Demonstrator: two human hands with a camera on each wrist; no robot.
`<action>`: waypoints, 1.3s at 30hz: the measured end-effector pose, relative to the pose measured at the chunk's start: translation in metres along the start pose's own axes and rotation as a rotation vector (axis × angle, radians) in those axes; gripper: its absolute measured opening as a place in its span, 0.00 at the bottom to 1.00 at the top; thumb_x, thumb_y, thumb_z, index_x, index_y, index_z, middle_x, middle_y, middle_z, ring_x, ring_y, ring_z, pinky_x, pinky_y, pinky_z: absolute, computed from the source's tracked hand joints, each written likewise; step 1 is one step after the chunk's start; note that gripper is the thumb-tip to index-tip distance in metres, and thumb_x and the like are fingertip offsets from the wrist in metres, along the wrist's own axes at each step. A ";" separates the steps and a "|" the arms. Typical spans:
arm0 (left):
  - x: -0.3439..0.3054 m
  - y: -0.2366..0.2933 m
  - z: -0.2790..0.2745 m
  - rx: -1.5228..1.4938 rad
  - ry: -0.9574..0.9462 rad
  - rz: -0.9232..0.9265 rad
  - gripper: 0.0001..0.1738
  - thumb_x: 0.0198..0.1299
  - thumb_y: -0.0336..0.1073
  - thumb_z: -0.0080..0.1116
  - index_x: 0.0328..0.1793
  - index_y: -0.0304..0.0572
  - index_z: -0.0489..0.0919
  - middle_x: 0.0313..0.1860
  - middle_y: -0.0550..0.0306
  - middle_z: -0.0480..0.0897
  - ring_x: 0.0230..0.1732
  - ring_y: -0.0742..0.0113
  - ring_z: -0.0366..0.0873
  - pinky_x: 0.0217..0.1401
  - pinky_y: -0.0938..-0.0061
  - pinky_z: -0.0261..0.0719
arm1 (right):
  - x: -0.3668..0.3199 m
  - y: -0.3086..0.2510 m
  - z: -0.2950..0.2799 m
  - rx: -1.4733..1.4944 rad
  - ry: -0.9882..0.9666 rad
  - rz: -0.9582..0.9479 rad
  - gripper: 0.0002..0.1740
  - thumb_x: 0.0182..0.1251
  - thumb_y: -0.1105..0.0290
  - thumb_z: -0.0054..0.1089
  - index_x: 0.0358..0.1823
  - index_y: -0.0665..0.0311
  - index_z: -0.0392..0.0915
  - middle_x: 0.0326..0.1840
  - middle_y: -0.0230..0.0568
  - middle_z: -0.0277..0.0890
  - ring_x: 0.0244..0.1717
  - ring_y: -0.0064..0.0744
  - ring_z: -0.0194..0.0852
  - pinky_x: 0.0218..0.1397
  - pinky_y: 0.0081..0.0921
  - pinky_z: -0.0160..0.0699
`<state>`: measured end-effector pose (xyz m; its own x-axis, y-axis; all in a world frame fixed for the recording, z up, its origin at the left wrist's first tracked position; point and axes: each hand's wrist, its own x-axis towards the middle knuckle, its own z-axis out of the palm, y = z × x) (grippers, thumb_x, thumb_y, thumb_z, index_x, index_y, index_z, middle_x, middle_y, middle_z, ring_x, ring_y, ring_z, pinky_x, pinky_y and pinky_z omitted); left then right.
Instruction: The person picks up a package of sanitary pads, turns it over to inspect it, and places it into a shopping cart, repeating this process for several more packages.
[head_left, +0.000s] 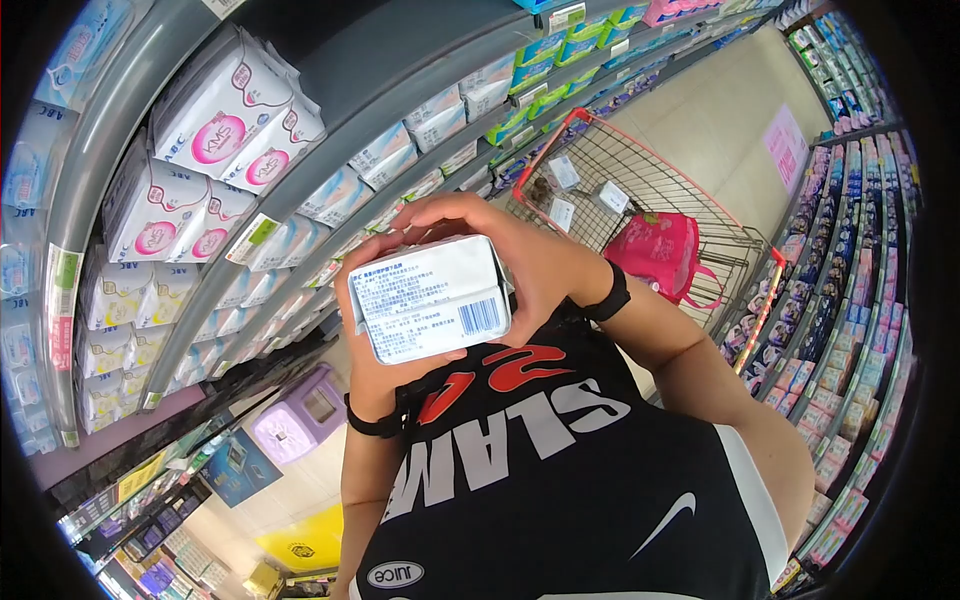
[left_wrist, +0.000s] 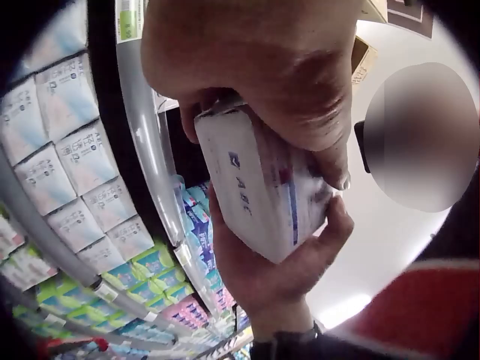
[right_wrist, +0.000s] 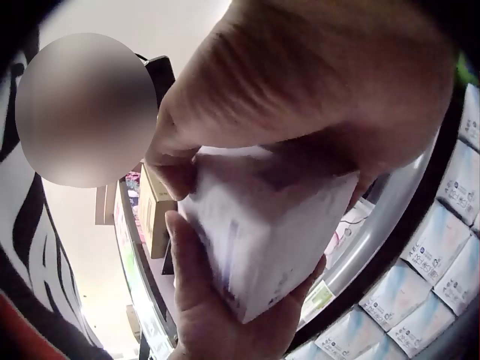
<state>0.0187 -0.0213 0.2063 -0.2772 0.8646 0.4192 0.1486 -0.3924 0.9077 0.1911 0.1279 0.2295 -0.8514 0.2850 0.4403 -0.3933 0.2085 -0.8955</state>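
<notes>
The pack (head_left: 430, 300), just left of centre, is gripped by your left hand (head_left: 378, 378) and right hand (head_left: 535, 272); if either loosens, its smooth sides could slip and drop it floorward, missing the cart (head_left: 581, 115) at upper right.

Grey shelves (head_left: 105, 120): rows of white ABC packs (head_left: 225, 125), green packs (head_left: 535, 68) farther along.

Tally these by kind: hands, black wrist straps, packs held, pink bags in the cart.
Hands, left hand and right hand: 2
Black wrist straps: 2
White pack, held between both hands: 1
Pink bag in the cart: 1
Total: 6
</notes>
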 end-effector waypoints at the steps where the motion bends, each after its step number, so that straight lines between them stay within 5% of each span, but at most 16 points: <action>1: -0.003 -0.002 0.000 0.015 0.010 0.004 0.74 0.29 0.55 0.96 0.80 0.36 0.60 0.70 0.41 0.72 0.68 0.49 0.77 0.71 0.55 0.76 | -0.001 0.000 0.001 -0.058 0.031 -0.029 0.66 0.36 0.62 0.87 0.80 0.65 0.57 0.75 0.53 0.65 0.74 0.47 0.69 0.78 0.41 0.68; 5: -0.009 -0.012 0.001 0.193 0.059 0.094 0.75 0.24 0.71 0.91 0.74 0.36 0.63 0.66 0.41 0.75 0.66 0.49 0.79 0.72 0.55 0.76 | -0.007 0.001 0.012 -0.217 0.154 -0.137 0.70 0.34 0.57 0.91 0.80 0.64 0.55 0.75 0.55 0.64 0.75 0.49 0.67 0.76 0.44 0.69; 11: -0.010 -0.006 0.006 0.309 0.102 0.128 0.74 0.23 0.74 0.89 0.70 0.37 0.63 0.62 0.44 0.74 0.63 0.51 0.78 0.67 0.55 0.76 | -0.012 0.003 0.022 -0.257 0.220 -0.223 0.75 0.31 0.47 0.95 0.80 0.65 0.55 0.70 0.57 0.65 0.68 0.48 0.70 0.72 0.45 0.71; 20: -0.013 -0.013 0.011 0.285 0.099 0.176 0.68 0.34 0.71 0.87 0.72 0.38 0.60 0.64 0.40 0.72 0.63 0.49 0.76 0.67 0.54 0.76 | -0.017 0.007 0.030 -0.235 0.288 -0.201 0.71 0.37 0.50 0.93 0.81 0.66 0.56 0.67 0.54 0.70 0.64 0.46 0.74 0.69 0.42 0.72; 23: -0.011 -0.009 0.013 0.305 0.072 0.206 0.75 0.32 0.76 0.84 0.77 0.37 0.57 0.66 0.38 0.72 0.65 0.47 0.76 0.69 0.52 0.76 | -0.019 0.010 0.031 -0.182 0.309 -0.197 0.69 0.39 0.53 0.93 0.80 0.66 0.56 0.66 0.53 0.71 0.64 0.44 0.74 0.70 0.41 0.72; 26: -0.010 0.001 0.017 0.129 0.027 0.163 0.79 0.31 0.65 0.91 0.82 0.37 0.52 0.70 0.35 0.69 0.70 0.45 0.74 0.71 0.51 0.74 | -0.020 0.012 0.028 -0.165 0.312 -0.197 0.69 0.39 0.53 0.93 0.81 0.66 0.56 0.66 0.53 0.71 0.65 0.43 0.74 0.70 0.41 0.72; 30: -0.010 0.005 0.017 0.246 0.056 0.225 0.85 0.28 0.70 0.90 0.84 0.36 0.49 0.71 0.33 0.69 0.72 0.42 0.73 0.73 0.48 0.74 | -0.018 0.014 0.030 -0.195 0.294 -0.211 0.74 0.38 0.46 0.94 0.82 0.67 0.52 0.65 0.60 0.70 0.63 0.45 0.77 0.66 0.41 0.79; 32: -0.011 0.004 0.020 0.263 0.098 0.231 0.88 0.26 0.77 0.87 0.85 0.36 0.47 0.70 0.33 0.70 0.72 0.40 0.75 0.74 0.45 0.75 | -0.017 0.012 0.034 -0.087 0.304 -0.230 0.72 0.37 0.50 0.94 0.81 0.67 0.54 0.66 0.55 0.70 0.64 0.44 0.74 0.68 0.40 0.75; 39: -0.012 0.004 0.024 0.202 0.093 0.219 0.84 0.28 0.66 0.92 0.86 0.43 0.49 0.69 0.36 0.73 0.69 0.46 0.78 0.72 0.50 0.79 | -0.017 0.005 0.034 -0.006 0.316 -0.267 0.77 0.36 0.45 0.93 0.84 0.68 0.50 0.66 0.52 0.69 0.65 0.42 0.73 0.69 0.39 0.74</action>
<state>0.0451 -0.0263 0.2045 -0.3024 0.7299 0.6130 0.3972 -0.4881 0.7771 0.1914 0.0919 0.2155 -0.5713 0.4931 0.6561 -0.5829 0.3190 -0.7473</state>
